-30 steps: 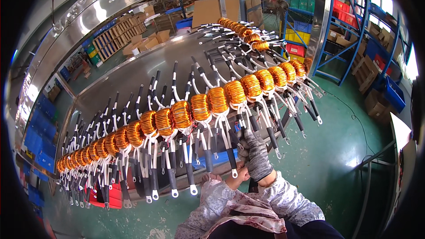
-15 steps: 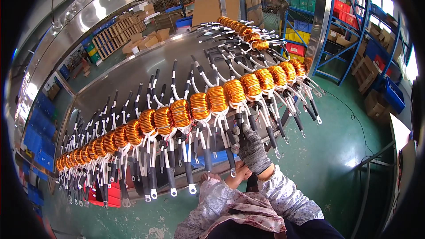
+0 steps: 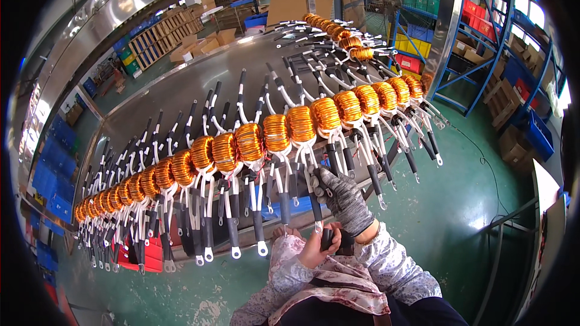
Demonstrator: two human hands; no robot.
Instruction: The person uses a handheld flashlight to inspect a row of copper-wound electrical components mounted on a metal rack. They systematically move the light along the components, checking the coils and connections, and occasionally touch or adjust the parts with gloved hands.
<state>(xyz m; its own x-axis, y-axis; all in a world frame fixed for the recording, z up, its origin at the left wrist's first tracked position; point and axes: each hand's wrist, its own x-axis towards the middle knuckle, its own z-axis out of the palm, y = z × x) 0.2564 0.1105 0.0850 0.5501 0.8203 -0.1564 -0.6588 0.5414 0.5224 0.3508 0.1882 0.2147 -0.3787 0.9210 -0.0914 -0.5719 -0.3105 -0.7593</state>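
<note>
Head view: my gloved right hand [image 3: 343,198] grips a black-sleeved coil lead [image 3: 314,196]; my bare left hand [image 3: 314,247] clasps a small dark object [image 3: 327,238].

Brown cardboard boxes [image 3: 199,39] stacked in rows on floor at upper left, beyond long metal counter [image 3: 181,84]; large flat brown cardboard sheet [image 3: 289,5] upright at top centre; more brown cartons [image 3: 510,145] on floor and by blue shelving [image 3: 483,42] at right; blue plastic crates [image 3: 51,175] piled at far left, one blue bin [image 3: 257,21] near top centre; red, yellow, green crates on shelving at upper right; labels, signs, screens too small to tell
</note>
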